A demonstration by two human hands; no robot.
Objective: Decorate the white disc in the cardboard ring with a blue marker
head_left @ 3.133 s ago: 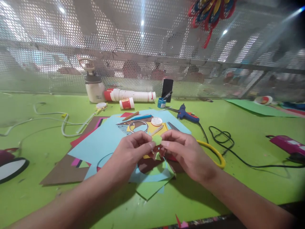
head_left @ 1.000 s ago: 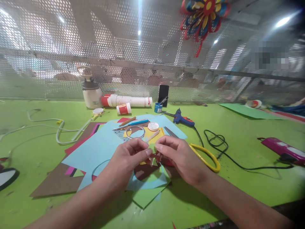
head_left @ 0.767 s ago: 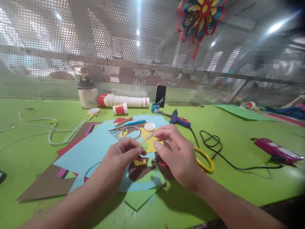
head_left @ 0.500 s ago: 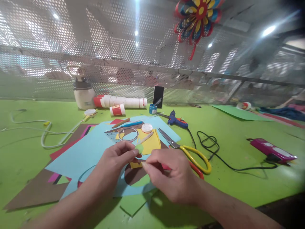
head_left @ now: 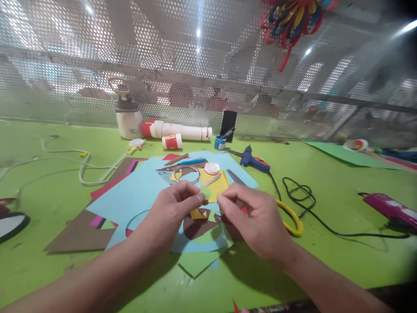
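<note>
My left hand (head_left: 177, 206) pinches a small light green paper disc (head_left: 206, 193) between thumb and finger. Just to its right, my right hand (head_left: 252, 213) has thumb and forefinger pressed together; anything between them is too small to make out. Under and behind the hands lie a yellow paper sheet (head_left: 219, 189), a brown paper piece (head_left: 195, 228) and light blue sheets (head_left: 130, 198). Yellow-handled scissors (head_left: 295, 219) are partly hidden behind my right hand. A metal ring (head_left: 186, 174) and a round white lid (head_left: 212, 168) rest on the papers.
A blue glue gun (head_left: 254, 161) with a black cable lies behind the scissors. A magenta device (head_left: 389, 208) is at the right. Along the back stand a white sprayer bottle (head_left: 128, 124), stacked paper cups (head_left: 182, 131), a blue jar (head_left: 220, 142) and a phone (head_left: 228, 124).
The whole view has shifted, so the table things appear farther right. My right hand now covers more of the scissors. The green disc is still in my left hand.
</note>
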